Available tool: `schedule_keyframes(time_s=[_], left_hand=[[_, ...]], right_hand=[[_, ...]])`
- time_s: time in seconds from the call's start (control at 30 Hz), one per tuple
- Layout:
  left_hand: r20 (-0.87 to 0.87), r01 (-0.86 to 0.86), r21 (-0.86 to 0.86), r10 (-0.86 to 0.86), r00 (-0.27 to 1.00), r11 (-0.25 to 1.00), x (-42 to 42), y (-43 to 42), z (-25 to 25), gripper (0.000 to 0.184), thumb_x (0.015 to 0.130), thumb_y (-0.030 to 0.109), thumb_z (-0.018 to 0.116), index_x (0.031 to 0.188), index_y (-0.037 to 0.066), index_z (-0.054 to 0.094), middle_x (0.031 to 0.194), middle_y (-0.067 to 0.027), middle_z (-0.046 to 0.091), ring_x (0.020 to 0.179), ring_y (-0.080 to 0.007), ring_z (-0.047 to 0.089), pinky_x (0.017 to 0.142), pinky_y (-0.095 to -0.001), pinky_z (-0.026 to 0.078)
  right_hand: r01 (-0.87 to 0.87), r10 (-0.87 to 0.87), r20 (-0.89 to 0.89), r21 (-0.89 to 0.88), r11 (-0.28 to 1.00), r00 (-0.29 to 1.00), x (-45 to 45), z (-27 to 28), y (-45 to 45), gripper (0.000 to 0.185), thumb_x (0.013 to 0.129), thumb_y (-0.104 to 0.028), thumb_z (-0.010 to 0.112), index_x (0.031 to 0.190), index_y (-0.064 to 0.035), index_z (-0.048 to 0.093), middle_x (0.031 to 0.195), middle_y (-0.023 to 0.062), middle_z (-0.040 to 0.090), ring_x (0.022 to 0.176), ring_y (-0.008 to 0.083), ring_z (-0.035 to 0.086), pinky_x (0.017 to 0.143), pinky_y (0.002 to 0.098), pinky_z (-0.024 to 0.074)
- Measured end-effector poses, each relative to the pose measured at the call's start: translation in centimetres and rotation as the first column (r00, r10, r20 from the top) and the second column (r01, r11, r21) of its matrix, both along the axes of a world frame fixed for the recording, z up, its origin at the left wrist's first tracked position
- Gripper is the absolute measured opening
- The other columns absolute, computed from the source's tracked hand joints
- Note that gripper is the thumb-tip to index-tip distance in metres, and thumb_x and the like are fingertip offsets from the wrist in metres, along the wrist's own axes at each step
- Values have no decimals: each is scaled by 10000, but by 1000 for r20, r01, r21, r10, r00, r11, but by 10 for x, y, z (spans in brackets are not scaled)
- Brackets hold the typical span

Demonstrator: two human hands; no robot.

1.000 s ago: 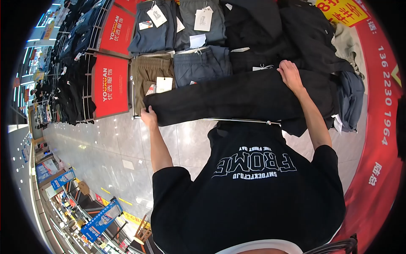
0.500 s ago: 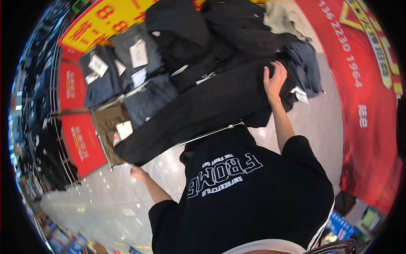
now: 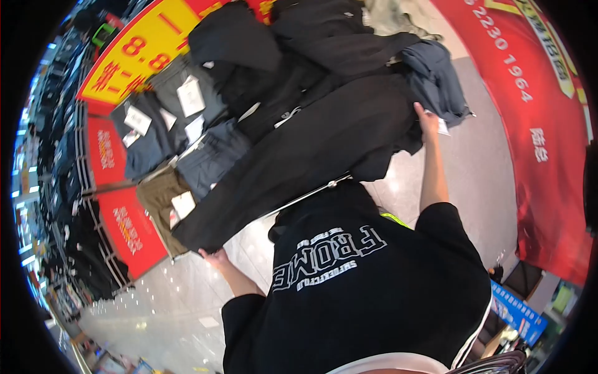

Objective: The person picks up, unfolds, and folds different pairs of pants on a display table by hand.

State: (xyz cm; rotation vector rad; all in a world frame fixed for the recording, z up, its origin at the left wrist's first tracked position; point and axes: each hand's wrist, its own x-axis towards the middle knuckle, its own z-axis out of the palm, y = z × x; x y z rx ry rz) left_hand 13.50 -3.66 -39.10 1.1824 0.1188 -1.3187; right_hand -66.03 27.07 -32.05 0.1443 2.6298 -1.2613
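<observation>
Black trousers point(image 3: 299, 149) lie lengthwise across the front of the display, their narrow end at the lower left. My left hand point(image 3: 213, 257) is at that narrow end, fingers closed at its edge. At the wide right end, my right hand point(image 3: 427, 121) touches the cloth; its thumb and fingers are partly hidden against the fabric. Behind the trousers are folded blue-grey trousers point(image 3: 212, 157) and brown trousers point(image 3: 161, 198) with a white tag point(image 3: 182, 204). A dark blue garment point(image 3: 436, 78) lies beyond my right hand.
A metal rail point(image 3: 311, 192) runs along the display's front edge. Red signs point(image 3: 131, 224) and a yellow price sign point(image 3: 137, 53) stand at the left and back. A red banner point(image 3: 542, 174) borders the right. Other black garments point(image 3: 237, 43) are piled at the back.
The view has turned, so the trousers now slant down to the left. My right hand has moved from on top of the cloth to its right end.
</observation>
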Motion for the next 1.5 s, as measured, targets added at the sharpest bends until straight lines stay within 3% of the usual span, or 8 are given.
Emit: schedule_keyframes(time_s=[0.13,0.3,0.73,0.8,0.9,1.07,1.37,1.5], left_hand=[[46,-2,-55,5,999,999,19,-2,-3,519,891,322,596,1319,44,503,1380,-95,490,1264,-289,442,1090,-470,321],[35,46,-205,-39,999,978,3,2,33,436,893,219,624,1268,16,531,1335,-112,525,1222,-290,484,1068,-461,361],[330,465,-330,-361,872,821,-148,3,210,299,822,50,651,1109,-14,599,1069,-101,636,1038,-222,593,953,-355,451],[547,634,-288,-421,724,718,-202,14,222,246,788,50,700,1018,17,620,958,-58,624,963,-170,583,898,-304,444],[950,968,57,-312,23,243,-268,21,198,309,715,134,784,954,29,617,877,-42,606,901,-145,555,795,-282,442],[775,851,323,-400,-489,-414,-336,46,115,590,680,272,836,1150,46,560,1084,-89,593,950,-191,566,775,-314,479],[399,959,198,-910,110,202,-302,26,70,231,889,160,628,1063,15,587,865,-73,667,754,-135,636,624,-261,512],[660,939,217,-749,60,267,-287,24,66,198,871,108,640,1036,8,598,843,-81,666,723,-137,636,623,-269,517]], right_hand=[[46,-31,77,-197,979,997,9,39,-21,641,607,-440,870,899,91,662,865,122,653,763,258,602,761,364,476],[144,9,475,-285,948,880,-19,28,-15,844,573,-387,897,1188,80,558,1166,197,555,985,277,541,914,397,438],[-134,247,183,-475,870,952,11,57,-33,525,798,-260,720,1197,44,564,1138,112,631,1011,215,606,896,317,468],[-131,217,144,-452,882,966,20,66,-37,519,800,-260,718,1193,43,566,1130,109,632,1001,212,609,884,312,474],[-118,197,116,-485,867,973,31,79,-43,471,793,-258,711,1158,12,583,1060,75,646,919,167,619,774,291,489],[-83,198,150,-558,826,969,45,99,-45,412,810,-248,704,1134,-19,593,1003,33,659,854,132,635,711,275,495],[-191,277,-56,-849,492,959,126,177,-92,399,841,-79,638,1222,-10,543,1194,85,604,1082,196,586,938,330,468],[-369,347,-229,-829,420,909,172,209,-120,417,839,-62,625,1240,-1,529,1203,91,592,1093,191,574,963,320,448]])
